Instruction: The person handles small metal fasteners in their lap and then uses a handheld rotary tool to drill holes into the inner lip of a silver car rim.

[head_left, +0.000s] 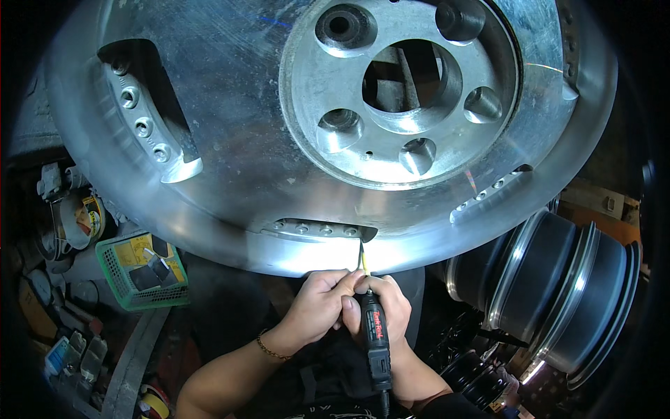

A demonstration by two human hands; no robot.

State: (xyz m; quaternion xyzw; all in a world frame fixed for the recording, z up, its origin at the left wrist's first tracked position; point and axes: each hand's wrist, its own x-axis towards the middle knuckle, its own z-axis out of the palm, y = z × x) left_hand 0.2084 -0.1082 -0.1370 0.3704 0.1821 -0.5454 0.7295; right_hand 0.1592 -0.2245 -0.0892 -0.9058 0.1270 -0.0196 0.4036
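A large silver metal wheel (pixel 237 153) fills the upper view, with a bolted round hub plate (pixel 303 91) and slots holding rows of bolts. My right hand (pixel 387 311) grips a black rotary tool (pixel 377 342) from the right, with its cord running down. My left hand (pixel 324 304), with a chain bracelet at the wrist, is closed at the tool's front end, pinching around a thin dark and yellow shaft (pixel 363 258). The shaft's tip reaches the right end of the lower bolt slot (pixel 314 229); whether it touches the metal, I cannot tell.
Several dark wheel rims with bright lips (pixel 537 286) stand at the right. A green plastic basket (pixel 108 279) with small items sits at the left, near assorted cans and hardware and a metal rail (pixel 136 366). A cardboard box (pixel 593 206) lies behind the rims.
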